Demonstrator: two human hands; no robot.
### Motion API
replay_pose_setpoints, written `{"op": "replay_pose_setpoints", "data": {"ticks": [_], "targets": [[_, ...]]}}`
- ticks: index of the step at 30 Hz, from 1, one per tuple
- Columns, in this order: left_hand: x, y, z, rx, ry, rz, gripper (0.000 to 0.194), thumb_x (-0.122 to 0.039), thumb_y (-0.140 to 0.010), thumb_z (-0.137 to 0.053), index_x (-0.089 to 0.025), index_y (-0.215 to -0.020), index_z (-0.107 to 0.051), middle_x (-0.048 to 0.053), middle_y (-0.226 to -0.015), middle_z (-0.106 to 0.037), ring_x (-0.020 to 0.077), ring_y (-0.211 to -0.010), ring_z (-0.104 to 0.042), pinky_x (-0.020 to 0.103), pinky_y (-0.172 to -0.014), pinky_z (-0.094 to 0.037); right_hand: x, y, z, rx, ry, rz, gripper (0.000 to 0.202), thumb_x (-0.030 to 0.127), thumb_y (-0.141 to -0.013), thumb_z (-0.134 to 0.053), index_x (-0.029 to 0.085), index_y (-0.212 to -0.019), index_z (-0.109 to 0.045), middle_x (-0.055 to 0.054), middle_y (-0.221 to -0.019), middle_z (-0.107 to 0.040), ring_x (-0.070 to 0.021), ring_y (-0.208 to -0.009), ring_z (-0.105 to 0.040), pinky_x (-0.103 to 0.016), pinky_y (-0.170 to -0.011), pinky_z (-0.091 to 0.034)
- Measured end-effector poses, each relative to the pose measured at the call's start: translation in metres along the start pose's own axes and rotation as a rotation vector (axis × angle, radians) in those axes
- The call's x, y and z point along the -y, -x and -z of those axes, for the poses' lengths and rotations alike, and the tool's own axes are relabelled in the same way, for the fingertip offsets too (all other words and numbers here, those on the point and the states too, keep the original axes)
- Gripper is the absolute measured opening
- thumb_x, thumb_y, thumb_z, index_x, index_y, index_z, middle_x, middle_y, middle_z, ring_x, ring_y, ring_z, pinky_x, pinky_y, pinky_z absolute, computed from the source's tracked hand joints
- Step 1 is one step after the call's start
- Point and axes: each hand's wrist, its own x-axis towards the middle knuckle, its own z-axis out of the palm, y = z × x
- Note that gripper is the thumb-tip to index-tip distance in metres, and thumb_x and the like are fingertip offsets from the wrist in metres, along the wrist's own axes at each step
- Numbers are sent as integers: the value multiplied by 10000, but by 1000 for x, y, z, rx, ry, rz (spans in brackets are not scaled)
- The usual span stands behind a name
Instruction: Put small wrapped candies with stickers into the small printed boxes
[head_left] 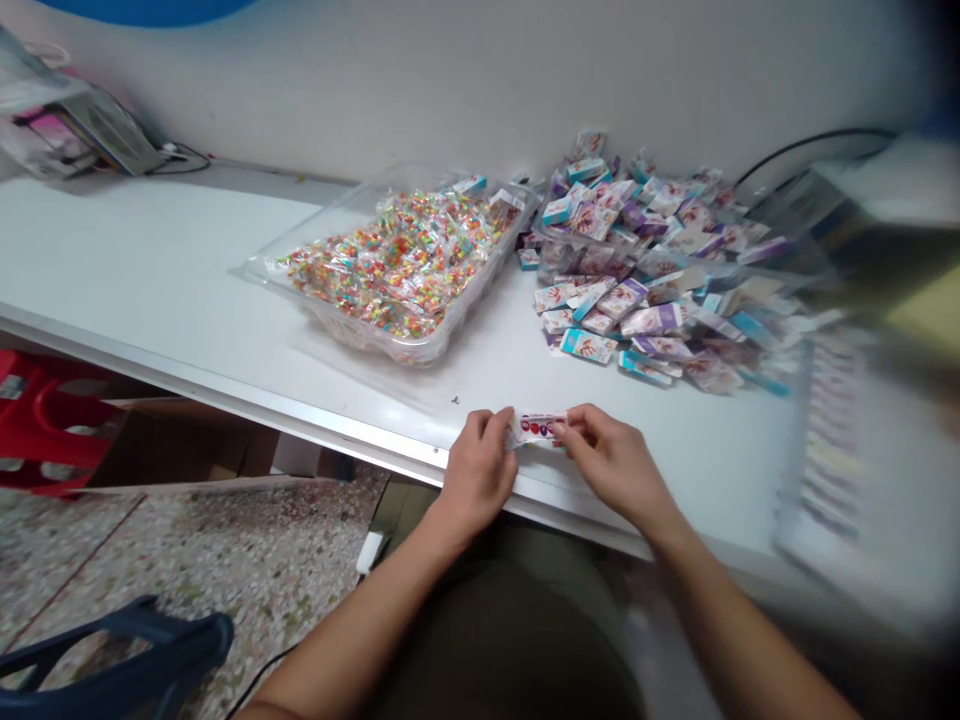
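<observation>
Over the table's front edge, a small white printed box point(537, 428) with red and purple round pictures sits between my two hands. My left hand point(480, 468) pinches its left end, where some clear, shiny wrap seems to show. At the right end, my right hand point(611, 460) grips it between thumb and fingers. Beyond my hands stands a clear plastic tray point(330, 318), heaped with small clear packets of multicoloured candy point(397, 255). To its right lies a large pile of small white, blue and purple boxes point(622, 300), partly in a clear tray.
On the right is a blurred clear container point(795, 480) with rows of items. A dark device with a cable point(825, 215) stands behind it. Below the white table point(150, 250) are an open cardboard box point(187, 440), a red stool point(45, 420) and a dark blue stool point(120, 650).
</observation>
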Motion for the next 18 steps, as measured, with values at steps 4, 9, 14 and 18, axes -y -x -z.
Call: {"op": "replay_pose_setpoints", "data": {"ticks": [4,9,14,18], "targets": [[-2,8,-10,-12,30,-152,464,-127,-868,-464,-178,-1327,-427,133,-1142,-523,229,-1020,-579,369,-842,-532,11,2,13,75,341,132,212,399,-878,-528,229,-784,-615,-13,-704,-696,-170,-616,-608,-274,-577,-348],[-1,19,-19,-77,63,-194,479,-151,-892,-466,-196,-1366,-414,142,-1168,-498,226,-1022,-580,363,-838,-539,23,-5,4,66,622,115,220,457,-830,-594,238,-803,-582,1,-632,-646,-179,-569,-570,-270,-518,-230],[6,26,-18,-113,62,-194,446,-159,-902,-469,-220,-1343,-457,136,-1164,-496,207,-972,-587,340,-791,-545,17,-16,-6,197,403,78,181,402,-802,-614,227,-846,-595,24,-613,-609,-158,-565,-544,-257,-532,-302],[12,23,-13,-158,87,-131,451,-158,-889,-500,-197,-1338,-475,135,-1148,-498,207,-994,-580,365,-842,-533,-9,-25,9,294,48,103,284,459,-846,-552,201,-897,-659,-16,-776,-684,-166,-696,-603,-273,-635,-426]]}}
